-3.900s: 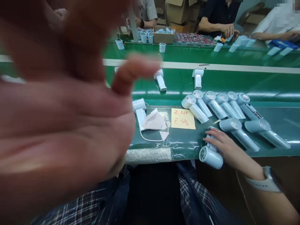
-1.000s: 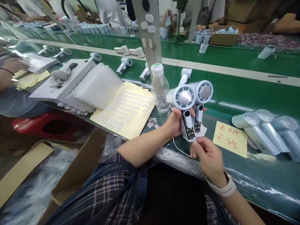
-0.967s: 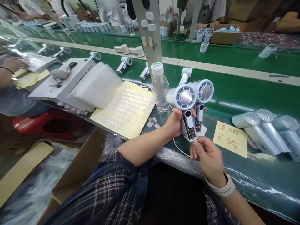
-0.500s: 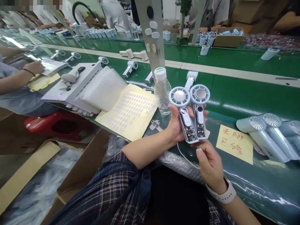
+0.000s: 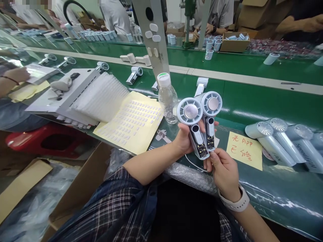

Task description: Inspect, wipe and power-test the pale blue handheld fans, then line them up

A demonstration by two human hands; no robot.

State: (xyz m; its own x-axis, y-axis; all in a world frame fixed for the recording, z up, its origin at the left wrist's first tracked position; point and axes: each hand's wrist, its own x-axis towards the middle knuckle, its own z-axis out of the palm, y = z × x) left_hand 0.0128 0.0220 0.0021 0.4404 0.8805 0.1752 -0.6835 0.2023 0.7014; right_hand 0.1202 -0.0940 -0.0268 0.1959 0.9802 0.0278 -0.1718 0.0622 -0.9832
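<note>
Fans [image 5: 189,111], two together, sit gripped in the left hand [image 5: 183,139]; the right hand [image 5: 226,173] curls its fingers [image 5: 216,161] at their bottoms, grip unclear.

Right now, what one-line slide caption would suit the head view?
Left hand holds two handheld fans with exposed circuit boards; right hand at their lower ends.

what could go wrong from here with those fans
The left hand holds both fans at once, so one could slip out and drop.

The boards in their lower parts are uncovered, and the right hand is close by at the lower ends, so a fingertip might touch or scratch them.

The bottle stands upright and seems close to the fans; a careless swing might knock it over.
</note>
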